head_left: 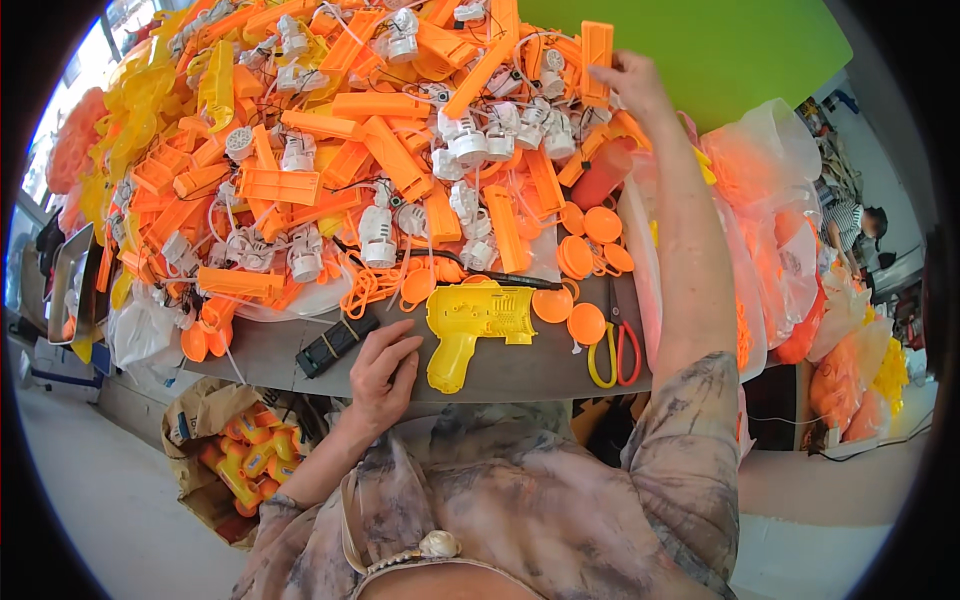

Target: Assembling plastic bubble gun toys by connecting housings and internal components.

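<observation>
At the far side of the heap, my right hand (636, 88) pinches an orange plastic piece (597, 62), long and box-shaped, held upright. My left hand (382, 376) rests at the table's near edge, fingers loosely bent and apart, with nothing in it. Just right of it lies a yellow toy-gun shell half (480, 322), its grip toward me and its ribbed inside facing up. Beyond the shell spreads a big heap of orange plastic pieces (396, 158) mixed with white motor units (377, 232) on thin wires. Round orange caps (575, 257) lie right of the shell.
Scissors (614, 350) with red and yellow handles lie near the front edge, and a black block (337, 345) is left of my left hand. Yellow shells (140, 85) pile at far left. Plastic bags (765, 200) stand right; a paper bag (190, 420) of toy guns sits below left.
</observation>
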The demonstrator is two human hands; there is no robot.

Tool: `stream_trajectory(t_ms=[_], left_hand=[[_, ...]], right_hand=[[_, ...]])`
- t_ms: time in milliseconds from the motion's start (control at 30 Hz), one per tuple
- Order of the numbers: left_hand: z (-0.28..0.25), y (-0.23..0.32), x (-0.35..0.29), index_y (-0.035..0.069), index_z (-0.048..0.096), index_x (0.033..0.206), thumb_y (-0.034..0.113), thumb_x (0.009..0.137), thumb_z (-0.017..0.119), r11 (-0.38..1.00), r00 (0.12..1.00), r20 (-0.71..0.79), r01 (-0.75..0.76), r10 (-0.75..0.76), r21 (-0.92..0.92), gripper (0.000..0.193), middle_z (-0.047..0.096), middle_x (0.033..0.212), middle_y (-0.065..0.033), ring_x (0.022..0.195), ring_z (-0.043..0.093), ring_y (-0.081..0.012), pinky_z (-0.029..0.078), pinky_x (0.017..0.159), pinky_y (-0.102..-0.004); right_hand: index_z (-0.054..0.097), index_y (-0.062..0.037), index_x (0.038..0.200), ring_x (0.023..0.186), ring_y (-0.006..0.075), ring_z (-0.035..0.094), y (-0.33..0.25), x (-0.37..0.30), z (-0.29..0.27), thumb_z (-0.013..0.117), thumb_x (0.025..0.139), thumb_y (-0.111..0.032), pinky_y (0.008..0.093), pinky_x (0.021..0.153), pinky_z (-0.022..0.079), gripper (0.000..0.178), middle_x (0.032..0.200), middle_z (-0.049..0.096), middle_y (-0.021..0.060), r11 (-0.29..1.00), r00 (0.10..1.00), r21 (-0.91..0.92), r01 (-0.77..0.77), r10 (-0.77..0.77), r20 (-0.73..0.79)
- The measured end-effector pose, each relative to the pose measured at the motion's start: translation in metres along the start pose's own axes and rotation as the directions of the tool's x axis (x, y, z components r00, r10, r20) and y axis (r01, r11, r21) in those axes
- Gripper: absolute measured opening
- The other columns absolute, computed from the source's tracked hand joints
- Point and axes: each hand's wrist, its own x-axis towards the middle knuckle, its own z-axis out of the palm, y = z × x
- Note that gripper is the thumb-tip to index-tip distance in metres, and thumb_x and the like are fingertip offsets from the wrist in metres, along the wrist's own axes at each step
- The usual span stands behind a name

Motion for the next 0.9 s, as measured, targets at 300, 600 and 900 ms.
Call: stream_trajectory(t_ms=[300,600,900], left_hand=[[-0.002,0.001,0.006,-0.004,0.061,0.096,-0.005,0.077,0.060,1.000,1.000,-0.002,-0.024,0.024,-0.020,0.019,0.060,0.107,-0.0173,0.092,0.060,-0.0266,0.047,0.079,-0.0301],[0.010,0.042,0.084,-0.005,0.056,0.111,0.015,0.093,0.053,0.385,0.842,0.447,0.537,-0.303,-0.751,0.027,0.062,0.092,-0.0140,0.077,0.062,-0.0206,0.050,0.067,-0.0288],[0.029,0.034,0.127,-0.004,0.044,0.124,0.063,0.091,0.026,-0.398,0.750,0.661,0.600,-0.020,-0.694,0.076,0.061,0.105,-0.0211,0.081,0.065,-0.0287,0.058,0.062,-0.0375]], right_hand=[[0.061,0.0004,0.106,0.087,0.0130,0.061,-0.049,-0.005,-0.047,0.063,0.086,-0.021,0.0305,0.075,0.051,0.029,0.094,0.064,0.0047,0.906,0.989,0.422,-0.024,0.084,-0.124],[0.062,0.0030,0.095,0.066,0.0160,0.061,-0.133,-0.049,-0.047,0.061,0.084,-0.011,0.0276,0.062,0.050,0.018,0.081,0.064,0.0067,0.762,0.983,0.647,0.023,0.102,-0.155],[0.059,0.0033,0.112,0.084,0.0127,0.063,-0.190,-0.139,-0.037,0.063,0.086,-0.017,0.0264,0.074,0.051,0.033,0.096,0.066,0.0064,0.682,0.976,0.732,0.008,-0.164,0.142]])
